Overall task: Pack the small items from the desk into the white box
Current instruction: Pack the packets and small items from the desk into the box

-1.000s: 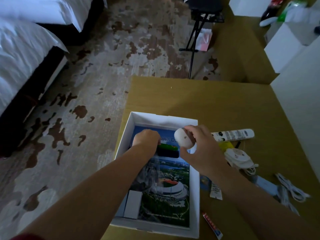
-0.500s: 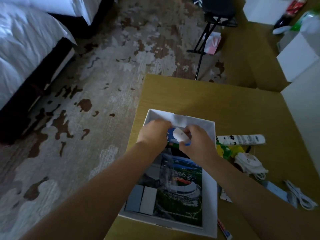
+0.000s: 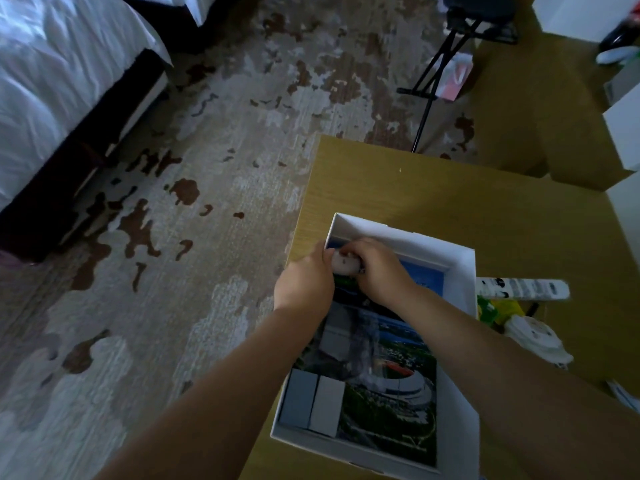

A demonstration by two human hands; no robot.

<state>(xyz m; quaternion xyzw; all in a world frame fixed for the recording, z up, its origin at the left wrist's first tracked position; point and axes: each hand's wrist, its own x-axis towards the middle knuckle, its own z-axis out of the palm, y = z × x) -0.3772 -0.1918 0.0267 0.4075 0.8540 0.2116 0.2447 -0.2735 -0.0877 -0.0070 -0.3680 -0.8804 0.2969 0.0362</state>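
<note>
Together, both hands meet over a small white rounded plastic case (image 3: pixel 343 265) in the far left corner of the open white cardboard box (image 3: pixel 464 271) on the tan wooden desk (image 3: pixel 450 195).

The right hand (image 3: pixel 377 271) curls its fingers (image 3: pixel 349 249) over the case from the right. The left hand (image 3: pixel 304 285) lies against the case's left side at the box wall, its fingers hidden under the back of the hand, so I cannot tell whether they grip. Inside the box, a glossy printed stadium photograph (image 3: pixel 391 393) lines the bottom, and two small pale grey cartons (image 3: pixel 313 407) sit side by side in the near left corner. Just right of the box lie a long white remote control (image 3: pixel 523 289), a yellow-green packet (image 3: pixel 495 310) and a white coiled charger (image 3: pixel 533 341).
</note>
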